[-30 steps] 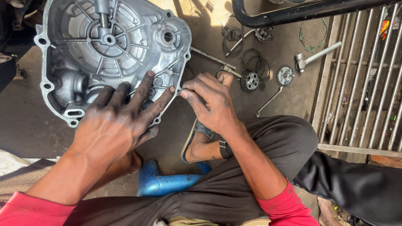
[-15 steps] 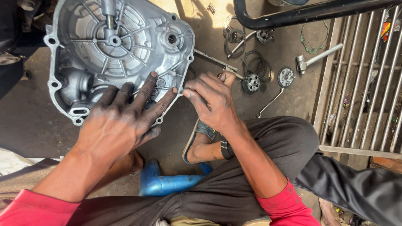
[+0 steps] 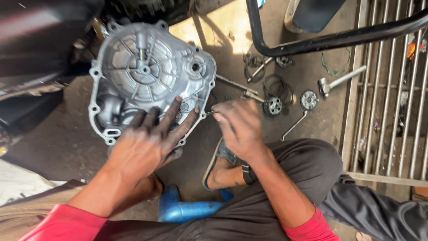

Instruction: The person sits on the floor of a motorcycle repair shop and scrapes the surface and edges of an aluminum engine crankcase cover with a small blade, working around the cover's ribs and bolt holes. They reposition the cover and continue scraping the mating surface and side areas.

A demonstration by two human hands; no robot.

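Note:
A grey cast-metal engine cover (image 3: 147, 71) lies inside-up on the concrete floor. My left hand (image 3: 149, 143), dark with grease, rests flat on the cover's lower right part with fingers spread. My right hand (image 3: 238, 127) is just right of the cover's edge, its fingertips pinched on a small thin metal tool (image 3: 208, 113) whose tip points at the cover's rim. How much of the tool sits inside the fingers is hidden.
Round metal gears (image 3: 273, 105), dark rings (image 3: 278, 85), a long bolt (image 3: 232, 84) and a hammer (image 3: 341, 80) lie on the floor at right. A metal grate (image 3: 388, 102) runs along the far right. A black tube frame (image 3: 312, 42) crosses above. My sandalled foot (image 3: 223, 172) and a blue object (image 3: 187, 209) sit below.
The view has shifted, so the cover now sits further right in the picture. My right hand has moved slightly away from the cover's edge, still pinching the thin tool. My left hand stays pressed on the cover.

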